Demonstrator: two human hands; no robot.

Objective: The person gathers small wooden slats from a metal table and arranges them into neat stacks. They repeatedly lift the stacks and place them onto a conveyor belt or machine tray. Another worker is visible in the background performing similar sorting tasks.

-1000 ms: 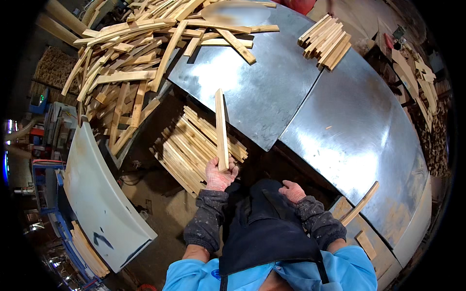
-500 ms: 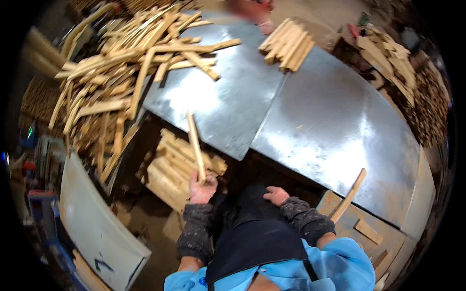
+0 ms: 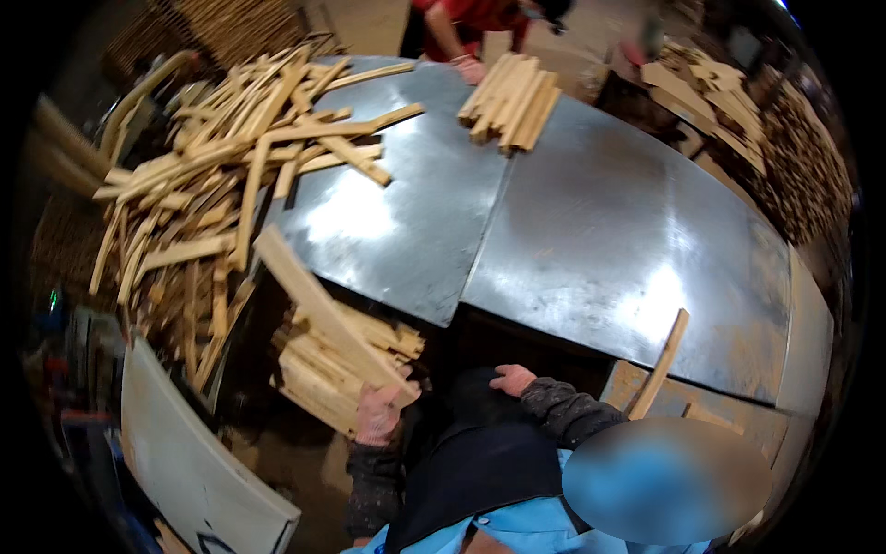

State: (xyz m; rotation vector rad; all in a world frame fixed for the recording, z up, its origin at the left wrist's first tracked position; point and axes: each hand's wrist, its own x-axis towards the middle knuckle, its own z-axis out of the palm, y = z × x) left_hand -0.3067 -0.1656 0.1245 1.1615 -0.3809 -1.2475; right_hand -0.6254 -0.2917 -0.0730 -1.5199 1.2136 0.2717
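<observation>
My left hand (image 3: 378, 413) is closed around the lower end of a wooden slat (image 3: 309, 294). The slat slants up and to the left, its broad pale face showing. Beneath it, a stack of wooden slats (image 3: 318, 392) stands low beside the table's near edge. My right hand (image 3: 513, 379) rests against the dark apron (image 3: 480, 462) with its fingers curled, and nothing shows in it. The metal tabletop (image 3: 591, 240) lies just beyond both hands.
A tangled heap of wood strips (image 3: 198, 175) covers the table's left side. At the far edge a bundle of slats (image 3: 509, 102) lies near a co-worker's hand (image 3: 469, 69). One strip (image 3: 660, 365) leans at the right. A pale curved panel (image 3: 189, 452) stands lower left.
The slat in my left hand has turned, tilting further left and showing its broad face. My right hand stays by the apron. More of the co-worker in red shows at the far edge.
</observation>
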